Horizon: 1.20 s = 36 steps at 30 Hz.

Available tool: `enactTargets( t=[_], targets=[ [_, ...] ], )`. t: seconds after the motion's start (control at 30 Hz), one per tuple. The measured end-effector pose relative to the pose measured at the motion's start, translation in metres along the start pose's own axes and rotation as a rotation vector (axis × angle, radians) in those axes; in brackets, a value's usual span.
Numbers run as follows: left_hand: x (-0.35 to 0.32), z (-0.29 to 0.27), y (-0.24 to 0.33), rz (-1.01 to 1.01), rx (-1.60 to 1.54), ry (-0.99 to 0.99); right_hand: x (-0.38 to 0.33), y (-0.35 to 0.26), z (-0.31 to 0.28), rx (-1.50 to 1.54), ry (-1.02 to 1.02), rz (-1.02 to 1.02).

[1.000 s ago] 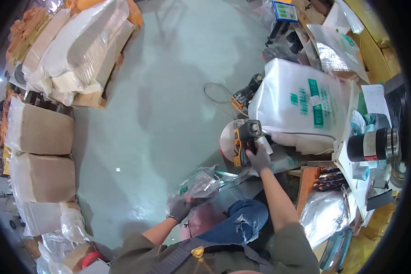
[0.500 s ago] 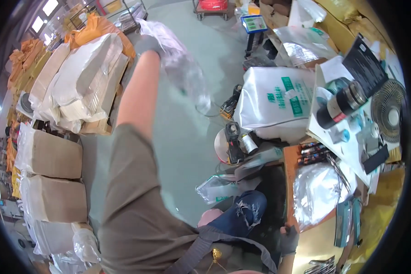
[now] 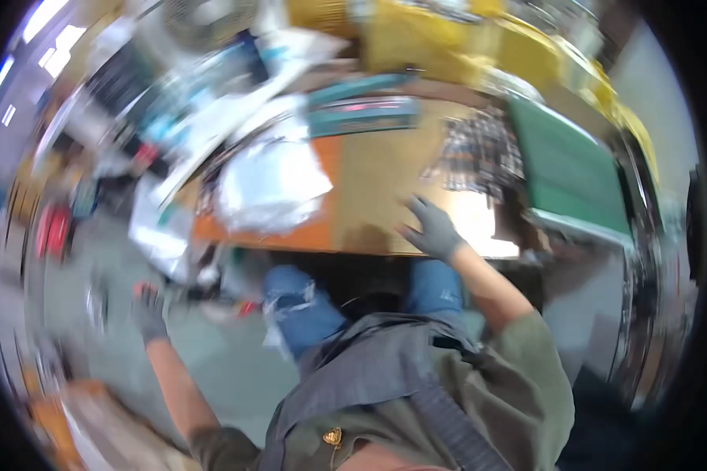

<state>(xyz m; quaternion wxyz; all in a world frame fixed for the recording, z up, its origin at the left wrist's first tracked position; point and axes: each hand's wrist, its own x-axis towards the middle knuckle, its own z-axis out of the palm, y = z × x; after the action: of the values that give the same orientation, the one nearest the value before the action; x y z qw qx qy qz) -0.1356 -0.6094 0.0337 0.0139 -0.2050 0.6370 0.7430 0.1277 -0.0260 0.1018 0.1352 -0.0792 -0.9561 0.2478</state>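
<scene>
My right hand (image 3: 432,229), in a grey fingerless glove, reaches over the near edge of the workbench (image 3: 369,184) with its fingers apart and nothing in them. To its right and farther off lies a pile of dark striped slim items (image 3: 481,153), too blurred to name. My left hand (image 3: 149,314), gloved alike, hangs out over the floor at the left. Its fingers look stretched out, with no object visible in them. Nearest the bench's left side is a stack of clear plastic bags (image 3: 271,188). Behind the bags sits a teal bar-shaped device (image 3: 363,118), like a bag sealer.
A green conveyor-like belt (image 3: 569,169) runs at the right of the bench. Yellow sacks (image 3: 424,39) line the back. A white side table (image 3: 236,118) with clutter stands at the back left. A white plastic sack (image 3: 161,228) is by the bench's left end.
My view has swung right to face the bench. The left hand, which held a large clear plastic bag, now shows no bag. My right hand has moved inward over the bench top.
</scene>
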Motion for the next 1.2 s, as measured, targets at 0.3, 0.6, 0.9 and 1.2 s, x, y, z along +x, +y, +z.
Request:
enactTargets(
  t=[0.3, 0.6, 0.9, 1.2],
  targets=[
    [-0.24, 0.464, -0.073, 0.646, 0.618, -0.988, 0.075, 0.246, -0.123, -0.515, 0.344, 0.623],
    [-0.303, 0.652, -0.159, 0.194, 0.68, -0.945, 0.078, 0.283, -0.118, 0.06, 0.331, 1.194],
    [-0.281, 0.642, -0.155, -0.374, 0.332, -1.224, 0.047, 0.197, -0.047, 1.474, 0.307, 0.722],
    [-0.28, 0.522, -0.031, 0.324, 0.079, -1.534, 0.045, 0.068, -0.092, 1.224, 0.284, 0.086]
  ],
)
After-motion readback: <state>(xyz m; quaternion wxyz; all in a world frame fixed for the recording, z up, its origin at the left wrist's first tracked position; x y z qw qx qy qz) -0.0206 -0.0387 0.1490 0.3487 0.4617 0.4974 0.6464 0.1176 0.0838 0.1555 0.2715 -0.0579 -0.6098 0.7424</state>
